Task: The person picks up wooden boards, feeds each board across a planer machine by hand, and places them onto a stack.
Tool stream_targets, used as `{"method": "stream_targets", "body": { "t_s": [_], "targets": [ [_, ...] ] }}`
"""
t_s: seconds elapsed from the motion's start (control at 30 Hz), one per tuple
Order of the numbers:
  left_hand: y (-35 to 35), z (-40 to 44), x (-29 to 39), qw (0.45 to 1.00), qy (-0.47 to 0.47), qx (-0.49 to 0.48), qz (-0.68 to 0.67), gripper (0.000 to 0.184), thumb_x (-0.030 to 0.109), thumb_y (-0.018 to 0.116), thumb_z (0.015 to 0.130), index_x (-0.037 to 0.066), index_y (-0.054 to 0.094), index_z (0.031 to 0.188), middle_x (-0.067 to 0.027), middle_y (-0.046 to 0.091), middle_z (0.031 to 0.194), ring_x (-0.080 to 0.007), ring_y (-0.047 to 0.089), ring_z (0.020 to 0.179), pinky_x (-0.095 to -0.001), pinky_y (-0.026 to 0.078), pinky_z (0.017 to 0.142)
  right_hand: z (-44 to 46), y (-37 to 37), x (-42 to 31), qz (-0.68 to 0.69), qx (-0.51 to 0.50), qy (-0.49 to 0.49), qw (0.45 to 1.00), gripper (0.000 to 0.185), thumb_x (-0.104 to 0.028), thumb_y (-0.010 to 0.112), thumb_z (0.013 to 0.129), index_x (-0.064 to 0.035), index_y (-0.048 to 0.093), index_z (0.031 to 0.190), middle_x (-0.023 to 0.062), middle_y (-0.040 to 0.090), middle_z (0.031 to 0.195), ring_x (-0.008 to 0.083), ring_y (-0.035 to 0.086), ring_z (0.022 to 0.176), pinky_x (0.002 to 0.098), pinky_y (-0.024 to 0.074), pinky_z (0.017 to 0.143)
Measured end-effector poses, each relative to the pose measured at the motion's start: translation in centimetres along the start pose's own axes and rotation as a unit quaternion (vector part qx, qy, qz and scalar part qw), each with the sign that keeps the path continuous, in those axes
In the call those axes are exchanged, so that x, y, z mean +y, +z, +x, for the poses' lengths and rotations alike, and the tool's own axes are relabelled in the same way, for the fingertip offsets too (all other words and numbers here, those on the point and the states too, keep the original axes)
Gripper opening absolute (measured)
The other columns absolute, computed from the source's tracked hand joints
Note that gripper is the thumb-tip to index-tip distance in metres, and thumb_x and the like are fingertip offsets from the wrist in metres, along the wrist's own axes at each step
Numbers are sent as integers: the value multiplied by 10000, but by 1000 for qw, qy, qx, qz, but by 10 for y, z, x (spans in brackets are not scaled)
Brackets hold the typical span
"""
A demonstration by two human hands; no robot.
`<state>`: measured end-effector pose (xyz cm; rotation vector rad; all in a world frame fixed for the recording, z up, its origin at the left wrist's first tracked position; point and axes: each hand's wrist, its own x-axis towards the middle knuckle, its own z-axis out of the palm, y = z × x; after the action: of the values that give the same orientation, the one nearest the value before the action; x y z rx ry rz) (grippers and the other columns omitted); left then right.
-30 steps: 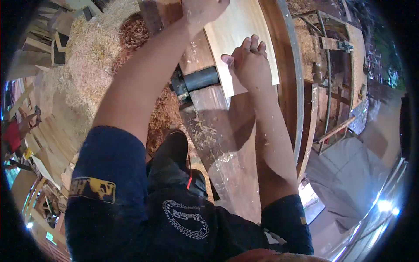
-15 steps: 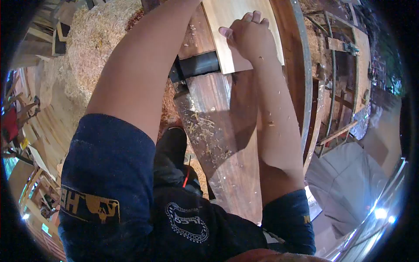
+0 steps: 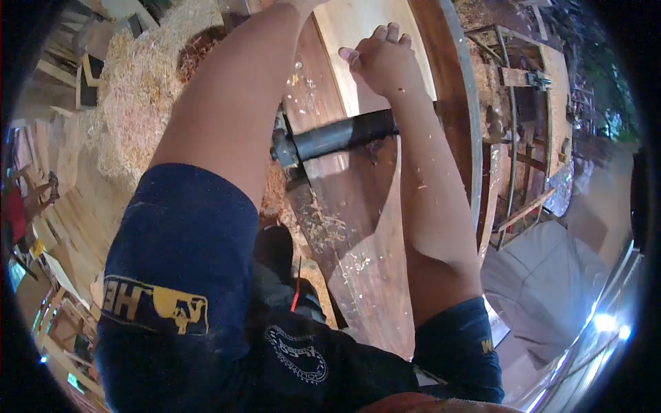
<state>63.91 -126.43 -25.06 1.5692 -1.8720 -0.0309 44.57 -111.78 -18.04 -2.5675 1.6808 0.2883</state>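
Note:
A pale wooden board (image 3: 352, 34) lies on a brown wooden machine bed (image 3: 365, 261), its near end by a black cylinder (image 3: 348, 132) set across the bed. My right hand (image 3: 387, 60) rests on top of the board, palm down, thumb out to the left and fingers forward. At the top edge of the view, my left hand (image 3: 297, 4) is beside the board's far part; its fingers are cut off, so what it touches does not show. Wood shavings (image 3: 327, 224) are scattered on the near bed.
A long raised fence (image 3: 458, 89) runs along the bed's right side. To the left rises a large heap of shavings (image 3: 144, 96). A wooden frame with bars (image 3: 513, 124) stands at right, near a grey sheet (image 3: 551, 282). A person in red (image 3: 17, 213) is at far left.
The board has slid forward, away from me, and more of the black cylinder shows. My right hand stays on the board. More of my left wrist has come into view.

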Motion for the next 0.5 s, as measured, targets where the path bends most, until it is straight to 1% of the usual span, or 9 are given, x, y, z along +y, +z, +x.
{"method": "stream_targets", "body": {
  "t_s": [0.07,0.1,0.17,0.2,0.23,0.33,0.37,0.47,0.5],
  "targets": [
    [-14,-6,4,998,-63,-10,-29,546,421,672,942,41,670,1335,-214,486,1550,-383,370,1483,-571,218,1241,4,-28,-17,26,-53,17,998,686,-693,564,943,-88,762,1198,278,452,1510,557,341,1434,645,391,1109],
    [-25,-14,4,997,-72,-6,2,625,446,694,921,50,608,1396,-211,460,1570,-393,348,1494,-604,205,1233,-2,-50,-27,84,-115,70,987,721,-714,605,910,-92,743,1248,308,319,1610,595,227,1487,660,305,1165],
    [-54,-40,0,994,-92,0,62,812,497,736,878,68,484,1519,-203,408,1611,-411,304,1515,-671,180,1217,-11,-72,-44,83,-146,99,981,704,-689,645,899,-96,732,1269,339,274,1619,607,193,1495,674,288,1169],
    [-64,-62,-17,988,-94,-43,115,728,513,531,974,120,402,1573,-131,338,1660,-356,255,1549,-664,157,1230,-8,-83,-48,82,-158,112,978,699,-677,665,894,-98,726,1280,354,252,1624,613,176,1499,681,279,1171],
    [-74,-77,-29,978,-94,-85,166,661,529,326,1069,173,319,1626,-58,268,1708,-300,207,1584,-657,135,1242,4,-75,-46,94,-186,129,970,831,-625,753,852,-48,590,1428,393,204,1624,624,152,1501,673,269,1183],
    [-107,-79,-5,950,-159,-153,219,631,494,306,1066,205,330,1627,-40,240,1720,-292,175,1594,-680,94,1244,12,-70,-48,141,-137,182,963,1039,-587,803,813,26,377,1535,407,188,1621,630,151,1497,655,286,1185],
    [-106,-76,-8,951,-156,-145,225,615,491,322,1065,222,350,1617,-44,254,1715,-295,193,1588,-707,102,1225,13,-71,-49,130,-148,167,966,1134,-526,832,783,75,248,1546,374,213,1627,605,180,1504,639,325,1174],
    [-98,-77,-8,951,-159,-140,227,582,483,355,1062,254,392,1596,-51,284,1703,-301,228,1578,-756,113,1191,8,-75,-49,129,-54,50,989,1099,-465,855,751,54,295,1541,340,288,1606,589,262,1478,656,358,1145],
    [-100,-76,-7,951,-164,-145,220,580,479,356,1061,253,395,1594,-49,286,1702,-301,226,1580,-751,110,1195,4,-85,-51,162,-28,44,985,1002,-364,816,778,38,316,1547,323,368,1558,524,349,1456,629,350,1168]
  ]
}}
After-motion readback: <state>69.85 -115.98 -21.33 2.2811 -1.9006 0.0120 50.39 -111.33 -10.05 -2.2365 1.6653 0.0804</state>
